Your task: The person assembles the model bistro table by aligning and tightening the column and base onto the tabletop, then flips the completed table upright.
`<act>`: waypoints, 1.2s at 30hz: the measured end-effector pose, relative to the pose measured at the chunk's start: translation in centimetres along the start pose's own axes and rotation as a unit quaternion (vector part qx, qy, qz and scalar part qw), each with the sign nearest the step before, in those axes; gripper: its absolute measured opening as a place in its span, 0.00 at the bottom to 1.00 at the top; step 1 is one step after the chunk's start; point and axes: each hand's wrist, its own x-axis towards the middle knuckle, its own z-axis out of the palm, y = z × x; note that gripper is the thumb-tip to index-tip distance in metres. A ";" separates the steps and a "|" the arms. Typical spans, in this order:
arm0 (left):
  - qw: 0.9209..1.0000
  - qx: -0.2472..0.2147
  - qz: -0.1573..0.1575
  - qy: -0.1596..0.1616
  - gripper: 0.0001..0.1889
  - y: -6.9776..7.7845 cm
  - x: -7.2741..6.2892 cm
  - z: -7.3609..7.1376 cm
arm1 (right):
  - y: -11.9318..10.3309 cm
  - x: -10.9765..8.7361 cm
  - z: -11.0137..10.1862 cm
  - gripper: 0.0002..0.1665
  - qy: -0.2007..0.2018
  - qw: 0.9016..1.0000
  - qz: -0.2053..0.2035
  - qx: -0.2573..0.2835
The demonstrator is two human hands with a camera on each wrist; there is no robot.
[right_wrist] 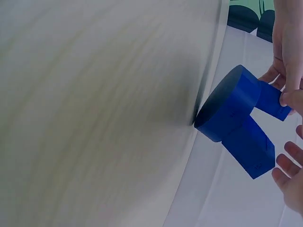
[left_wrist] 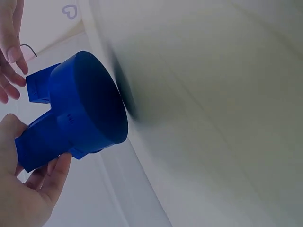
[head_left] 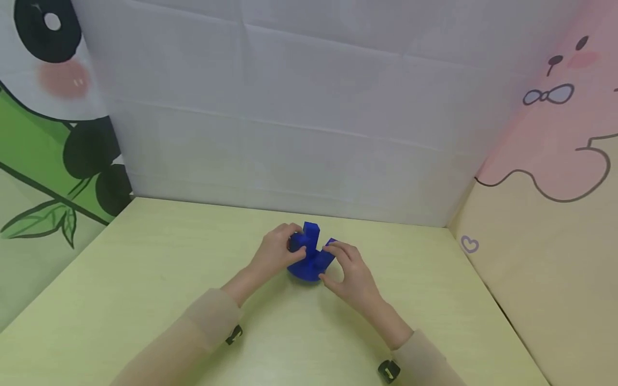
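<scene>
A blue piece [head_left: 309, 262] with a round disc base and several block-shaped prongs is near the middle of the table in the head view. Its dark underside [left_wrist: 102, 94] faces the left wrist camera, so the base looks tilted; whether its far edge touches the table is unclear. My left hand [head_left: 277, 247] grips one prong, thumb on one side and fingers on the other. Beside the right-hand prong [right_wrist: 248, 146], my right hand [head_left: 354, 273] has its fingertips at the upper end. Its thumb stands apart from the fingers, near the disc's front edge.
Pale yellow table [head_left: 159, 268] surrounds the piece. A whitish cloth wall [head_left: 289, 134] rises behind it, with printed cartoon panels on the left [head_left: 43, 177] and right [head_left: 545, 225]. Black cameras or mounts [head_left: 234, 335] sit at both wrists.
</scene>
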 end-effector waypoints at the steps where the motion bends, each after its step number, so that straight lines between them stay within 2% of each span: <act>1: 1.000 -0.001 0.003 0.009 0.16 0.1 0.0 0.1 | 0.0 0.0 0.1 0.33 0.004 1.000 -0.008 -0.005; 5: 0.999 0.003 0.008 0.034 0.14 0.4 0.2 0.5 | -0.1 0.0 0.5 0.32 0.015 0.999 -0.035 -0.021; 7: 0.999 0.007 -0.002 0.037 0.14 0.5 0.3 0.6 | -0.2 0.0 0.6 0.32 0.019 0.999 -0.040 -0.027; 11: 0.997 -0.016 -0.058 0.041 0.14 0.9 0.7 0.3 | -0.6 0.3 0.8 0.32 0.014 0.999 -0.040 -0.033; 15: 0.990 -0.058 -0.125 0.038 0.14 1.6 1.2 -0.6 | -0.9 0.5 0.9 0.32 0.012 0.998 -0.046 -0.038; 18: 0.985 -0.075 -0.152 0.030 0.14 2.2 1.5 -1.2 | -1.1 0.6 0.8 0.30 0.023 0.997 -0.060 -0.047; 24: 0.981 -0.090 -0.174 0.014 0.15 3.4 2.0 -2.2 | -1.2 1.0 0.3 0.25 0.058 0.992 -0.094 -0.057; 29: 0.979 -0.084 -0.185 0.000 0.17 3.9 2.1 -2.8 | -1.3 1.2 -0.3 0.23 0.058 0.993 -0.102 -0.034; 32: 0.978 -0.091 -0.188 -0.011 0.21 3.9 2.1 -3.1 | -1.5 1.2 -0.6 0.24 0.055 0.994 -0.089 -0.009; 36: 0.976 -0.124 -0.173 -0.033 0.32 3.5 1.8 -3.7 | -2.0 1.4 -1.4 0.24 0.049 0.996 -0.039 0.056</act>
